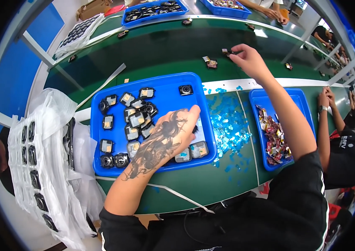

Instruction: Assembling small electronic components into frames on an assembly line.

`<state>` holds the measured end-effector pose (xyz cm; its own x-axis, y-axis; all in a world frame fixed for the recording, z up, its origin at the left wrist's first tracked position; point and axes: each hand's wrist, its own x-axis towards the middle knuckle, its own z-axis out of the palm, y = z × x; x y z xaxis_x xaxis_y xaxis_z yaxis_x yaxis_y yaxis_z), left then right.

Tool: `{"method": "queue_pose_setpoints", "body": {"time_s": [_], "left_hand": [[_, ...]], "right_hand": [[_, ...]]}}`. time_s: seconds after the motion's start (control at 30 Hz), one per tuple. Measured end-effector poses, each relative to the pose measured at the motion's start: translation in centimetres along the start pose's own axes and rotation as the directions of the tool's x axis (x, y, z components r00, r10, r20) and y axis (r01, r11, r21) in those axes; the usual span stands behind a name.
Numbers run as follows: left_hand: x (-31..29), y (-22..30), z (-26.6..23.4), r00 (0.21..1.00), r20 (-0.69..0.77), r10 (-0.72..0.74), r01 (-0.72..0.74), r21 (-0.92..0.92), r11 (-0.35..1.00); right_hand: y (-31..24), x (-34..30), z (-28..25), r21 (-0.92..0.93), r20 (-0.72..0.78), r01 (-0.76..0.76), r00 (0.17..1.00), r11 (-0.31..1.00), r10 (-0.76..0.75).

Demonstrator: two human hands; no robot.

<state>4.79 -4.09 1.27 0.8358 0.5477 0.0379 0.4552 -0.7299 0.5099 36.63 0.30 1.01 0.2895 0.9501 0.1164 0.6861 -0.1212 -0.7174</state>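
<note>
My left hand [171,131], its back toward me, is closed over the right part of a blue tray [202,96]. Its fingers are mostly hidden, and a bit of something dark shows beside them. Black square watch cases [136,119] lie around it in the tray, several with pale inner faces up. A lone watch case [185,90] sits in the far right corner. Stretched over the green conveyor belt, my right hand [248,60] pinches a small dark electronic part [227,52] at its fingertips. Another small part [211,63] lies on the belt just left of that hand.
Right of the tray, blue film scraps [229,129] cover the green table. A second blue tray [265,165] holds many small parts. White plastic trays [39,167] with watch cases stand at left. Farther trays [154,12] line the belt's far side. Co-workers' hands [328,98] show at right.
</note>
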Motion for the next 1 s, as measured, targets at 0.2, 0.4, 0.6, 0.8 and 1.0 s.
{"method": "queue_pose_setpoints", "body": {"time_s": [0.2, 0.4, 0.6, 0.8, 1.0], "left_hand": [[1.5, 3.5, 0.0, 0.750, -0.432, 0.501, -0.454, 0.215, 0.864], [1.1, 6.0, 2.4, 0.584, -0.345, 0.735, -0.583, 0.452, 0.675], [0.8, 7.3, 3.2, 0.976, -0.015, -0.217, 0.058, -0.944, 0.325], [1.2, 6.4, 4.4, 0.965, 0.225, -0.135, 0.242, -0.963, 0.123], [1.9, 6.3, 4.5, 0.945, 0.214, -0.247, 0.223, -0.975, 0.008]], "right_hand": [[-6.2, -14.5, 0.4, 0.554, 0.601, -0.423, 0.799, 0.717, 0.007], [-4.7, -18.8, 0.3, 0.752, 0.608, -0.581, 0.794, 0.311, 0.013], [-4.0, -19.4, -0.5, 0.837, 0.288, -0.287, 0.955, 0.466, 0.072], [-4.2, -18.4, -2.0, 0.538, 0.267, -0.119, 0.963, 0.835, -0.034], [3.9, -13.0, -5.9, -0.266, 0.166, 0.297, 0.951, 0.917, -0.260]]}}
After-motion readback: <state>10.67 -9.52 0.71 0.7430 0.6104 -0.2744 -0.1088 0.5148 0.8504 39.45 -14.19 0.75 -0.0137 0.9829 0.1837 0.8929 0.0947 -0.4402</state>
